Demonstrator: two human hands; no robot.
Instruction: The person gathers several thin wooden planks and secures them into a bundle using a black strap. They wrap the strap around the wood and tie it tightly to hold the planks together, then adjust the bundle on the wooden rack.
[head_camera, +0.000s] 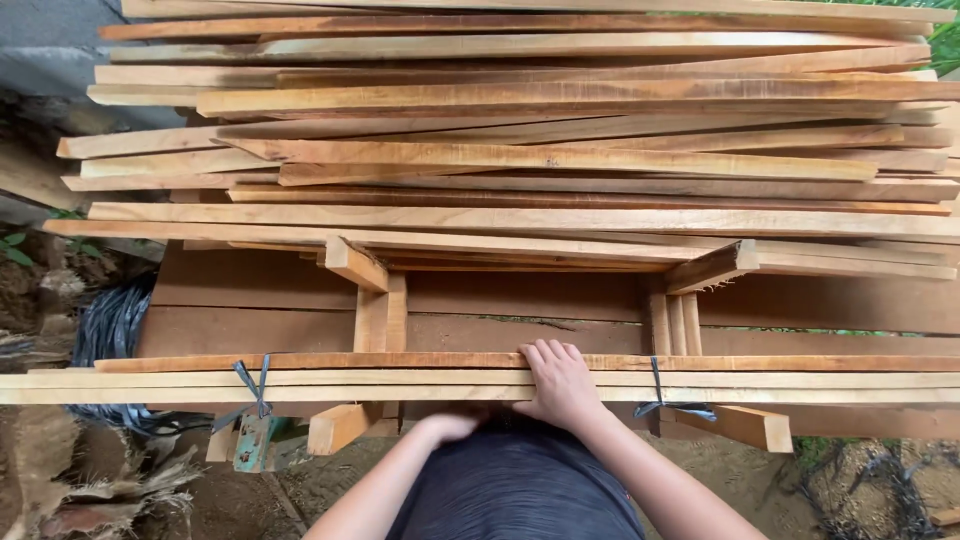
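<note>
A tied bundle of long pale wooden slats (400, 380) lies across a wooden rack just in front of me. Dark straps bind it at the left (255, 385) and at the right (660, 385). My right hand (560, 385) lies palm-down over the bundle's top, fingers curled over its far edge. My left hand (445, 425) is under the near edge of the bundle, mostly hidden; only the wrist and knuckles show.
A large stack of rough reddish and pale planks (520, 150) fills the view behind the bundle. Short wooden rack supports (380, 320) stand under it. A dark coil (110, 330) lies at the left on dirt ground with debris.
</note>
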